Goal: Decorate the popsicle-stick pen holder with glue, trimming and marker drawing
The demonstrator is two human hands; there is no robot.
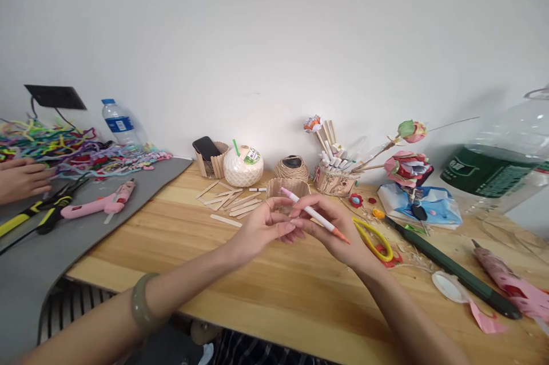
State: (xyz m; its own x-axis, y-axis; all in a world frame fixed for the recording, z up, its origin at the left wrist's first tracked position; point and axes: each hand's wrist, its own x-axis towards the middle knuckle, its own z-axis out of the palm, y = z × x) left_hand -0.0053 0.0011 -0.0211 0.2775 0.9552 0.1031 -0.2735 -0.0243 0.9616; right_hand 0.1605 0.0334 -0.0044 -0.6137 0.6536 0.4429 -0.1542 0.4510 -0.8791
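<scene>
My right hand [332, 222] holds a white marker [315, 215] between its fingers. The marker has a pink tip pointing up and left and an orange end toward the wrist. My left hand [266, 226] meets the right fingertips, its thumb and fingers drawn together; whatever lies between them is too small to make out. Just behind both hands stands a low craft-stick cup [288, 186], partly hidden by the fingers. Loose craft sticks [234, 200] and a short white cap-like piece [258, 189] lie to its left.
Along the wall stand a phone [206, 148] in a stick holder, a coconut [243, 167], twine [291, 169] and a marker-filled cup [337, 179]. At right are yellow-handled scissors [373, 239], a green tool [454, 273] and a glue gun [510, 282]. Another person's hand [23, 179] is at left.
</scene>
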